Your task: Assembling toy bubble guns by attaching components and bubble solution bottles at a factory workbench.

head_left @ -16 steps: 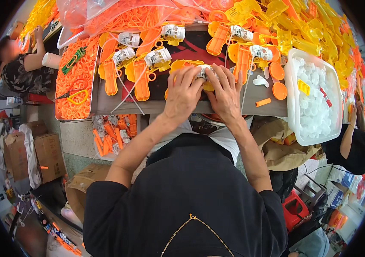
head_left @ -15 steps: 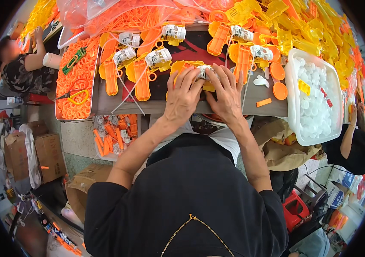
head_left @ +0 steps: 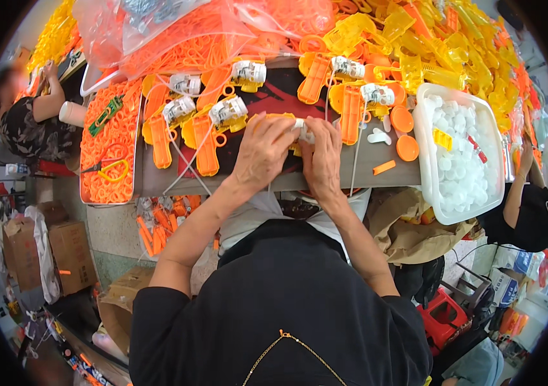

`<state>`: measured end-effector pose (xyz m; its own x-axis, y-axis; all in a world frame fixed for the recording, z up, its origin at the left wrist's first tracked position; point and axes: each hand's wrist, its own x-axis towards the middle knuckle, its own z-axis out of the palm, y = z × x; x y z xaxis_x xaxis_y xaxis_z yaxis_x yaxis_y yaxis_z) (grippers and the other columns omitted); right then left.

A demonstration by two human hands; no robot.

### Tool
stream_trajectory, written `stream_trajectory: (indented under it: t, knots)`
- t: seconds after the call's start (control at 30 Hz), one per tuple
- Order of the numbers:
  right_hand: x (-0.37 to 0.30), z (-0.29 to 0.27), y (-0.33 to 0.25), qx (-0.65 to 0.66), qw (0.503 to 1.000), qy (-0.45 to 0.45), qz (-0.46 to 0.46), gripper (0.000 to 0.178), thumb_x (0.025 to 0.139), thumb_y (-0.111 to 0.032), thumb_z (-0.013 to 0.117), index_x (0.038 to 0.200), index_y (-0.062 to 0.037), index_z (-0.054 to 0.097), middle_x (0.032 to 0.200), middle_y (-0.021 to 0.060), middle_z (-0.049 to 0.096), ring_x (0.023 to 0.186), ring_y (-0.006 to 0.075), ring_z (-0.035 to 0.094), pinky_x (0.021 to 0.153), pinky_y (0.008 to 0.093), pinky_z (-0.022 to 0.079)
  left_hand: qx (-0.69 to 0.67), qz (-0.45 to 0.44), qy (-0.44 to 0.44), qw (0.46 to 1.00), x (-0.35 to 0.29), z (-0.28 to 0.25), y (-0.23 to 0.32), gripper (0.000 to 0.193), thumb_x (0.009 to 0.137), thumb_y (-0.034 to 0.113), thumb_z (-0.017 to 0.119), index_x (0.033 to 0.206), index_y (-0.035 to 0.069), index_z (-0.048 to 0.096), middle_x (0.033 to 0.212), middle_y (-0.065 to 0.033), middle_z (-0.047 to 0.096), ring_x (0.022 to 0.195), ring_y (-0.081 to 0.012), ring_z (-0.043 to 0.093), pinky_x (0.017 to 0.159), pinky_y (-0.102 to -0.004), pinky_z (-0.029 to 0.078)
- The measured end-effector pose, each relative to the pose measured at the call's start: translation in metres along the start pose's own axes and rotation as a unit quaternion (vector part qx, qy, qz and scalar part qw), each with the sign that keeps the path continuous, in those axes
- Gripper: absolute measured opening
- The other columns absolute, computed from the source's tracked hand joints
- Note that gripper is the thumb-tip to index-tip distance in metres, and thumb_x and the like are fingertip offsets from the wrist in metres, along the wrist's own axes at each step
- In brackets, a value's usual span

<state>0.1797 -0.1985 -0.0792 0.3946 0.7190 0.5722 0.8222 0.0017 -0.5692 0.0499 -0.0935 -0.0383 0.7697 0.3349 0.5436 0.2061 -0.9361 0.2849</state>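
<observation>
Two hands, one piece: left hand (head_left: 262, 149) and right hand (head_left: 323, 156) closing round a single yellow-and-white piece (head_left: 304, 132), most of it tucked behind knuckles.
Piece's spot: by the front edge of the grey tabletop (head_left: 409, 174), between the orange-and-yellow assemblies (head_left: 207, 145) to either side; resting or lifted, can't tell from here.
Left fingers: bunched together, bent over the yellow side, tips up by the white end.
Right fingers: drawn together too, curled along the opposite flank; the thumbs are too hidden to call a pinch.
Weight: light, I'd judge, going by that thin moulded-plastic look.
Stiffness: probably a firm shell, a little springy at its thin yellow edges, and those edges could crack under a hard squeeze.
Slip: smooth plastic, so likely slick, especially round the curved white end.
Best hold: left steadying the yellow body, right across the white end, pressure spread over flat finger pads.
</observation>
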Motion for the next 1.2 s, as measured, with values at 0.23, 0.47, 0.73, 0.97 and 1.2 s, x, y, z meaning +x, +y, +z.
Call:
stream_trajectory:
  t: [0.23,0.47,0.73,0.97,1.2]
  knots:
    - [0.014,-0.026,-0.001,0.033,0.999,-0.007,0.018,0.045,0.087,0.000,0.070,0.131,-0.0023,0.057,0.127,0.0159,0.063,0.121,0.0338,0.057,0.116,0.0494,0.033,-0.003,0.004,0.002,1.000,-0.007,0.010,-0.003,0.040,0.076,0.005,0.073,0.116,0.005,0.071,0.127,-0.0080,0.063,0.123,-0.0260,0.056,0.110,-0.0460,0.040]
    - [0.138,-0.052,0.064,-0.043,0.999,-0.021,0.004,0.016,0.092,-0.009,0.068,0.107,-0.0030,0.069,0.106,0.0140,0.070,0.101,0.0332,0.064,0.093,0.0445,0.048,-0.005,-0.018,0.016,1.000,-0.006,0.005,0.003,0.038,0.083,0.000,0.068,0.120,0.003,0.068,0.128,-0.0106,0.064,0.122,-0.0302,0.058,0.106,-0.0455,0.044]
    - [0.185,-0.002,0.116,-0.159,0.970,-0.178,-0.048,0.023,0.095,-0.024,0.065,0.106,-0.0067,0.072,0.101,0.0127,0.071,0.104,0.0341,0.062,0.093,0.0485,0.045,-0.007,-0.033,0.009,0.999,-0.013,0.015,0.002,0.042,0.082,0.004,0.068,0.124,0.007,0.067,0.133,-0.0067,0.062,0.130,-0.0242,0.055,0.112,-0.0451,0.039]
    - [0.195,-0.014,0.126,-0.112,0.981,-0.148,-0.054,0.020,0.094,-0.023,0.067,0.098,-0.0047,0.074,0.090,0.0126,0.070,0.094,0.0307,0.065,0.086,0.0412,0.049,-0.018,-0.037,0.013,0.999,-0.010,0.012,0.003,0.041,0.083,0.001,0.068,0.124,0.003,0.066,0.132,-0.0088,0.062,0.127,-0.0272,0.057,0.110,-0.0457,0.042]
    - [0.222,0.014,0.074,-0.094,0.969,-0.226,-0.034,0.020,0.096,-0.023,0.064,0.097,-0.0064,0.076,0.090,0.0135,0.069,0.097,0.0288,0.066,0.083,0.0404,0.052,-0.025,-0.050,0.008,0.998,-0.011,0.011,0.002,0.040,0.084,0.001,0.067,0.125,0.003,0.066,0.132,-0.0091,0.063,0.127,-0.0279,0.057,0.110,-0.0468,0.042]
